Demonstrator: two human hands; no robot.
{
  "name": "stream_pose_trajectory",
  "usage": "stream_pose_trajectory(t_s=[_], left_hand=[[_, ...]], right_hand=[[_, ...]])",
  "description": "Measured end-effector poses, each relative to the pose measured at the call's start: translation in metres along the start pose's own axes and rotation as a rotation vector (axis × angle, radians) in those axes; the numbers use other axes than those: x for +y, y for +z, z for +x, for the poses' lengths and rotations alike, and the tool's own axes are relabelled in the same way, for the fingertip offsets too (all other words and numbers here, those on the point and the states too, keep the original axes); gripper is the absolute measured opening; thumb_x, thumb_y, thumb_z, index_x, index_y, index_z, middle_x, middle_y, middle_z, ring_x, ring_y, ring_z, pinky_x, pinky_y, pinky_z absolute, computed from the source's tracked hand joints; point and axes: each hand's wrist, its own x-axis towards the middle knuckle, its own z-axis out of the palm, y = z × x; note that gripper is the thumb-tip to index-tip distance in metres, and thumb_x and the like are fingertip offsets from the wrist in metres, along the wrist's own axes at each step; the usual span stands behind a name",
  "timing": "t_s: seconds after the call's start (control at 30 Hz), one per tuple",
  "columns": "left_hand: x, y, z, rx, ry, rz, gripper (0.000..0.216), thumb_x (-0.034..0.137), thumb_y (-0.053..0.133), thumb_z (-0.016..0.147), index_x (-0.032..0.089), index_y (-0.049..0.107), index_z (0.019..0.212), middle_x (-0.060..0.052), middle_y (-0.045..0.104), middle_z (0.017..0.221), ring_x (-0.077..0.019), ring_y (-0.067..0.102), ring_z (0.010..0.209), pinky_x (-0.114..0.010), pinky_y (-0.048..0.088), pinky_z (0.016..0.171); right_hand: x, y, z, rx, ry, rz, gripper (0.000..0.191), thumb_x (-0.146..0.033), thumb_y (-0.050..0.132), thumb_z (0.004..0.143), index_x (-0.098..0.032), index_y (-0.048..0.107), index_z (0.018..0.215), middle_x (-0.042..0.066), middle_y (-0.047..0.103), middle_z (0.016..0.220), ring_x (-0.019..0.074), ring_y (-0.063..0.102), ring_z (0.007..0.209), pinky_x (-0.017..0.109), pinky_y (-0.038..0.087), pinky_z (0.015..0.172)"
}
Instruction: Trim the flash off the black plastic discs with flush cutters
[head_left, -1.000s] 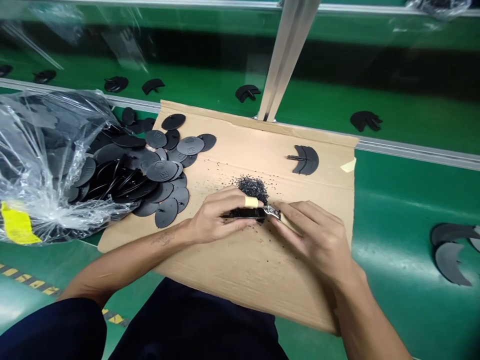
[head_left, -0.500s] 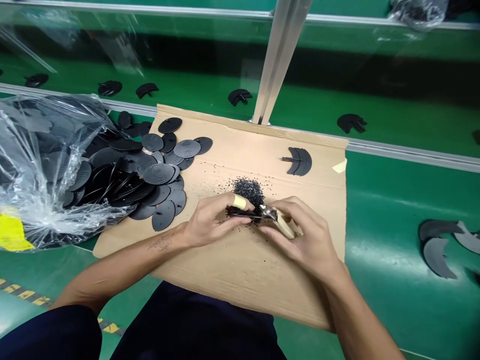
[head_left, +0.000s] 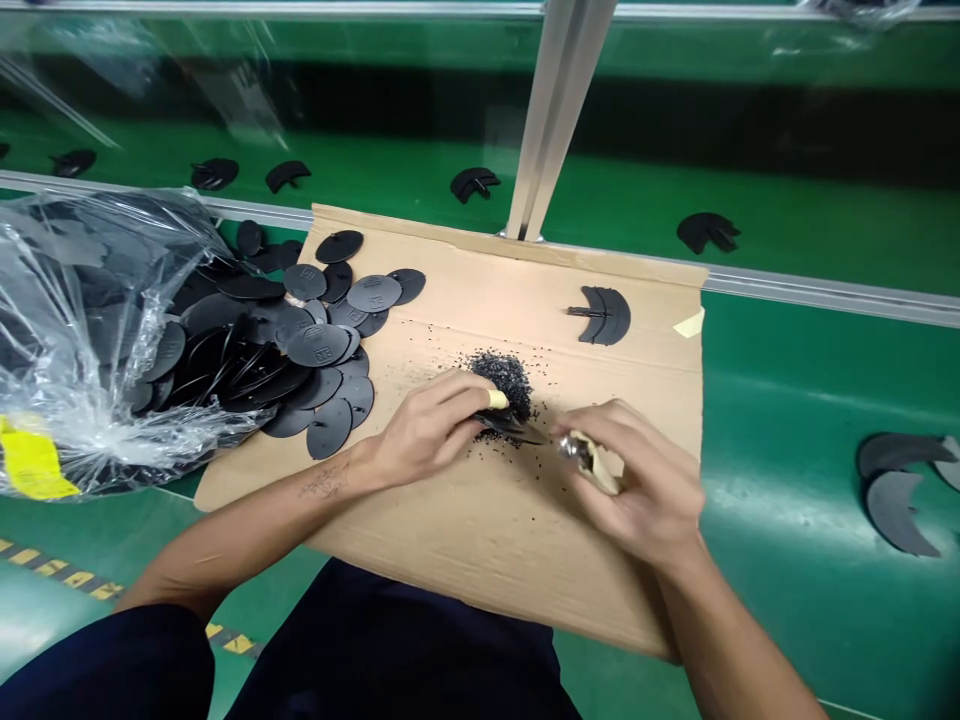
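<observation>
With left hand [head_left: 427, 430], pinching a black part [head_left: 508, 428] above the cardboard [head_left: 450, 520], beside black granules [head_left: 504, 378]; with right hand [head_left: 641, 480], gripping a metal-headed tool [head_left: 576, 450] just beyond the part's tip. Apparently at work on the part's edge with the tool; seems to call for steady holding and careful alignment.

Left hand [head_left: 431, 428]: one
Right hand [head_left: 651, 485]: one
Hand tool [head_left: 577, 451]: one
Held black piece [head_left: 510, 428]: one
Cardboard sheet [head_left: 465, 550]: one
Plastic bag [head_left: 124, 430]: one
Yellow label [head_left: 36, 460]: one
Granule heap [head_left: 506, 378]: one
Oval discs [head_left: 329, 428]: probably over twenty, many overlapping
Crescent on the cardboard [head_left: 609, 315]: one
Crescents [head_left: 894, 505] on the green table [head_left: 787, 430]: three, one cropped
Dark pieces [head_left: 288, 175] past the rail [head_left: 825, 297]: five whole
</observation>
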Motion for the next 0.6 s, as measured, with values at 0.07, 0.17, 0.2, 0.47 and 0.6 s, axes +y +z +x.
stream_pose_trajectory(t_s=[0.07, 0.17, 0.2, 0.47, 0.6], left_hand=[[0.001, -0.002, 0.001, 0.021, -0.014, -0.084, 0.025, 0.006, 0.053, 0.094, 0.016, 0.064, 0.113, -0.009, 0.07, 0.102, -0.0175, 0.067, 0.095, -0.033, 0.059, 0.081], [0.004, -0.003, 0.002, 0.055, -0.017, -0.168, 0.027, 0.004, 0.054, 0.092, 0.015, 0.064, 0.114, -0.009, 0.069, 0.102, -0.017, 0.067, 0.096, -0.032, 0.06, 0.082], [0.005, -0.003, 0.002, 0.065, -0.016, -0.186, 0.027, 0.004, 0.054, 0.092, 0.015, 0.064, 0.115, -0.009, 0.07, 0.102, -0.017, 0.067, 0.097, -0.032, 0.06, 0.081], [0.008, 0.001, 0.0, 0.109, -0.017, -0.285, 0.022, 0.009, 0.057, 0.094, 0.015, 0.066, 0.114, -0.009, 0.071, 0.101, -0.0163, 0.068, 0.095, -0.031, 0.059, 0.081], [0.007, 0.004, -0.002, 0.137, -0.008, -0.301, 0.02, 0.011, 0.06, 0.094, 0.013, 0.067, 0.112, -0.01, 0.072, 0.1, -0.0164, 0.068, 0.095, -0.03, 0.059, 0.081]], right_hand=[[0.005, -0.003, 0.002, -0.03, 0.022, -0.116, 0.037, -0.012, 0.063, 0.089, -0.025, 0.064, 0.123, 0.009, 0.076, 0.1, 0.0231, 0.071, 0.083, 0.039, 0.056, 0.071], [0.012, -0.003, 0.003, -0.149, -0.021, -0.253, 0.031, -0.016, 0.061, 0.093, -0.022, 0.064, 0.123, 0.009, 0.075, 0.101, 0.0229, 0.068, 0.084, 0.039, 0.053, 0.071], [0.014, -0.003, 0.002, -0.17, -0.039, -0.267, 0.029, -0.017, 0.06, 0.094, -0.021, 0.064, 0.122, 0.01, 0.075, 0.101, 0.0224, 0.067, 0.083, 0.038, 0.052, 0.07], [0.012, 0.003, 0.001, -0.141, -0.125, -0.33, 0.022, -0.017, 0.061, 0.095, -0.017, 0.065, 0.117, 0.009, 0.075, 0.095, 0.0199, 0.064, 0.077, 0.035, 0.047, 0.064], [0.008, 0.003, 0.003, -0.139, -0.131, -0.362, 0.02, -0.014, 0.062, 0.095, -0.015, 0.066, 0.114, 0.008, 0.075, 0.092, 0.0183, 0.063, 0.073, 0.034, 0.049, 0.064]])
